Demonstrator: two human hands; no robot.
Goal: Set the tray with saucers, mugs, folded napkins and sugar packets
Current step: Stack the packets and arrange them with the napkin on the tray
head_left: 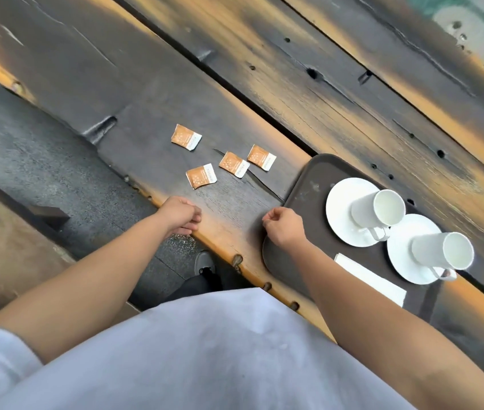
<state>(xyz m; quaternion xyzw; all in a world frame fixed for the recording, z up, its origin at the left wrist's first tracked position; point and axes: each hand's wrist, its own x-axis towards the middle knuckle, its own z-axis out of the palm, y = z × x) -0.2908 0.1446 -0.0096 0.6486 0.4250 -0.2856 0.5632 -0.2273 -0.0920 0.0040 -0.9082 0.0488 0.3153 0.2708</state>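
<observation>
A dark brown tray (pixel 308 184) lies at the right on the wooden table. Two white saucers stand on it, one (pixel 338 214) nearer the middle and one (pixel 400 255) further right, each bearing a white mug (pixel 378 213) (pixel 442 251). A folded white napkin (pixel 371 279) lies on the tray near its front edge. Several orange and white sugar packets (pixel 233 164) lie loose on the table left of the tray. My left hand (pixel 180 216) rests curled at the table's front edge, empty. My right hand (pixel 283 226) is curled at the tray's left corner, with nothing seen in it.
The table (pixel 264 84) is of dark, scorched planks with gaps and knot holes. Below its front edge are a grey floor (pixel 42 173) and my shoe (pixel 203 263). A pale round object (pixel 465 31) sits at the far right corner.
</observation>
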